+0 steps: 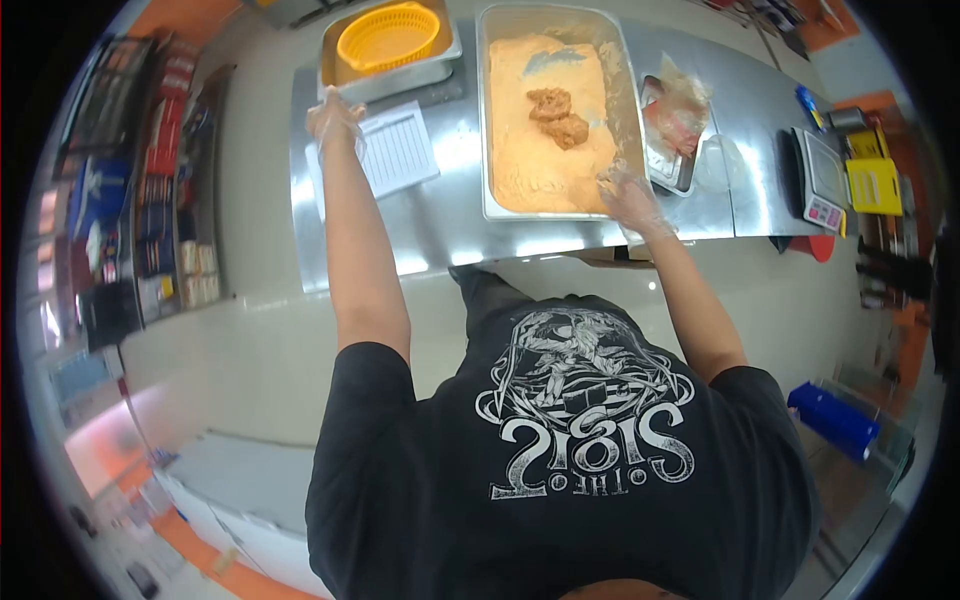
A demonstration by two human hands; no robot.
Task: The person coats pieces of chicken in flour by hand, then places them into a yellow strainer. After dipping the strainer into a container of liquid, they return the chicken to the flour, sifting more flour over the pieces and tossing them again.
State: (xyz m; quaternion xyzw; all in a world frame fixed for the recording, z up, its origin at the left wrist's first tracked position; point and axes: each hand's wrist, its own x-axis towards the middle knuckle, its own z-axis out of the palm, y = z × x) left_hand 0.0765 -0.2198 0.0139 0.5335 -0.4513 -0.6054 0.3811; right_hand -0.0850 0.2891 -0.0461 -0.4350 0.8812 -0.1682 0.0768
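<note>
Right hand (630, 195), loosely half-open, presses into loose orange breading (530, 170) in the rectangular steel pan (481, 130). Left hand (335, 118) lies spread, empty. The brown coated pieces (558, 117) look soft and crumbly, so cradle them from beneath.

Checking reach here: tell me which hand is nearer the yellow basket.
Left. The left hand sits just below and left of the yellow basket, by the paper sheet. The right hand is farther right, at the near edge of the flour tray.

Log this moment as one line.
left hand: gloved, at paper sheet corner | right hand: gloved, at breading pan edge | breaded pieces: mid-pan
</note>
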